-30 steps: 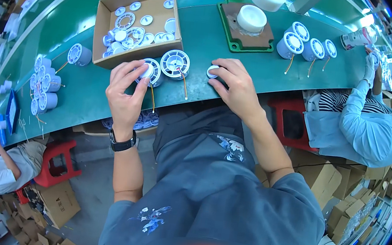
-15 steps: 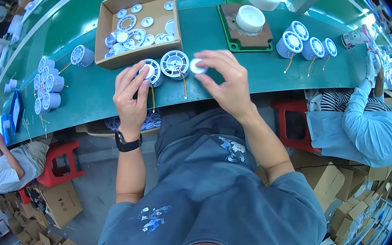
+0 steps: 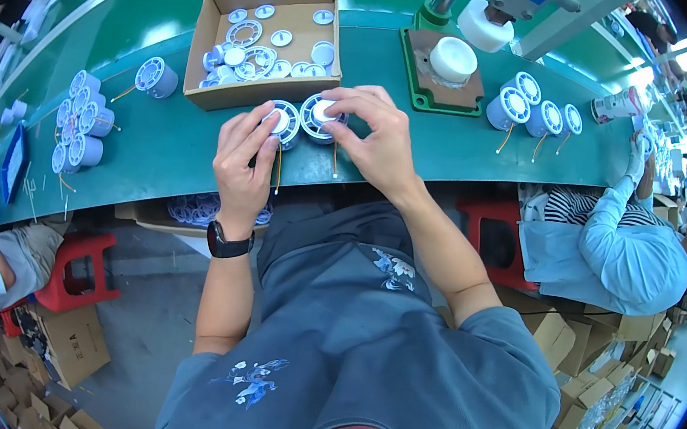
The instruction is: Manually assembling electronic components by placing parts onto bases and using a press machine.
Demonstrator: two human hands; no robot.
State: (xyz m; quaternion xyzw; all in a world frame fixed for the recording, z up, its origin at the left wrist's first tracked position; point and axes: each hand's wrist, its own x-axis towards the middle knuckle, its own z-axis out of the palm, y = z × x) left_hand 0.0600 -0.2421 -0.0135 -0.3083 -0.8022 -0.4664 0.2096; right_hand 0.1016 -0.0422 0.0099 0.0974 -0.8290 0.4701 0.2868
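Side by side on the green bench stand two white round housings with slotted tops, the left housing (image 3: 292,133) and the right housing (image 3: 306,127), each trailing a thin wire. My right hand (image 3: 380,140) pinches a small white cap (image 3: 324,110) at the middle of the right housing's top. On the left housing, my left hand (image 3: 244,159) has its thumb and fingers closed at another white cap (image 3: 280,122). Whether either cap is seated cannot be made out, since fingers cover part of them.
A cardboard box (image 3: 202,43) holding loose white discs and rings lies behind my hands. Right of it stands a press with a green base (image 3: 443,105). Several finished-looking housings (image 3: 509,106) stand right, more (image 3: 89,119) left. Co-workers (image 3: 635,250) sit at both sides.
My right hand has moved left, bringing its white cap from beside the right housing onto its top. My left hand stays at the left housing. The whole view has shifted slightly.
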